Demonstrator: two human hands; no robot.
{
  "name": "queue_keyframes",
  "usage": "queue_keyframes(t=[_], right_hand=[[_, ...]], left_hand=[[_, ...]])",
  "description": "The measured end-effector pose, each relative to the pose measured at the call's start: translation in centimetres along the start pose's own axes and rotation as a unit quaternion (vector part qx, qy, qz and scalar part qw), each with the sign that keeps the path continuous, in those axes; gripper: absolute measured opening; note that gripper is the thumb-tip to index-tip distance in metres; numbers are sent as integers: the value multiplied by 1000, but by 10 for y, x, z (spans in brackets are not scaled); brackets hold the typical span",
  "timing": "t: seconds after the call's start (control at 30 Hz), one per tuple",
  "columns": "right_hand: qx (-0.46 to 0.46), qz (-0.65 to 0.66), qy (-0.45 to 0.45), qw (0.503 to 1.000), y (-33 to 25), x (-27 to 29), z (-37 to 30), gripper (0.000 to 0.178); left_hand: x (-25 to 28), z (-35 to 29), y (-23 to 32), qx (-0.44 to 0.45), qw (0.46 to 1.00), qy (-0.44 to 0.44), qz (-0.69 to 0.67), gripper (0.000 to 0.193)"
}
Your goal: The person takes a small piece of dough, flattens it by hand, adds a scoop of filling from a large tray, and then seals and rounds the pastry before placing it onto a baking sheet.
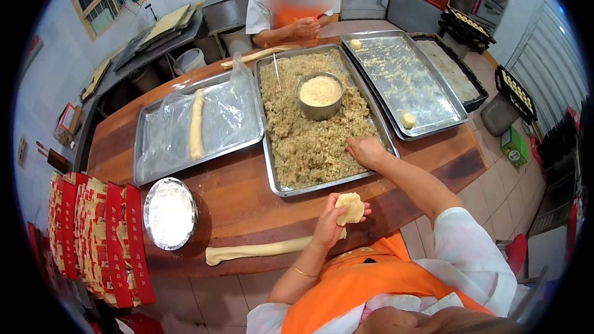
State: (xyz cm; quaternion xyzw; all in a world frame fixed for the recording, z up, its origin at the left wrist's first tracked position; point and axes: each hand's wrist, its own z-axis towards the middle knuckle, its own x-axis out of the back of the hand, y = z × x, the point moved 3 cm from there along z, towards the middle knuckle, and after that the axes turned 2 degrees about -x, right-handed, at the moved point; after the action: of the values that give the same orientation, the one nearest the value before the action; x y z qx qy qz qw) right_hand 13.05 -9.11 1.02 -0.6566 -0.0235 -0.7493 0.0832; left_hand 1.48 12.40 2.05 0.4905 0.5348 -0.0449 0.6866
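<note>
My left hand (326,226) holds a flattened round of pale dough (350,208) above the table's near edge, its fingers curled round the underside. My right hand (369,153) dips into the crumbly brownish filling (309,154) at the near right of a large metal tray (291,191). Its fingers are bent together on the filling, the tips partly hidden. A metal bowl (320,111) of pale crumbs stands in the filling. Below my left hand, a long dough rope (260,251) lies along the table's near edge.
Left stand a tray (143,170) with plastic film and a dough rope (197,124), a bowl of white flour (169,213) and red-and-gold packages (102,241). At right, a tray (427,102) carries two dough balls. Across the wooden table (229,192), a co-worker (291,15) holds their hands together.
</note>
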Motion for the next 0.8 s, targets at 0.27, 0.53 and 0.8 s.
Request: queue_keyframes(t=[0.27, 0.53, 0.8], right_hand=[[-255, 422, 86, 866, 56, -23, -2, 37], [-243, 711, -25, 659, 23, 23, 7, 40], [-214, 504, 109, 830, 20, 26, 19, 60]], left_hand=[[-5, -6, 9, -5, 999, 39, 26, 30], [-4, -8, 14, -23, 998, 58, 20, 34], [1, -7, 10, -18, 997, 74, 5, 33]])
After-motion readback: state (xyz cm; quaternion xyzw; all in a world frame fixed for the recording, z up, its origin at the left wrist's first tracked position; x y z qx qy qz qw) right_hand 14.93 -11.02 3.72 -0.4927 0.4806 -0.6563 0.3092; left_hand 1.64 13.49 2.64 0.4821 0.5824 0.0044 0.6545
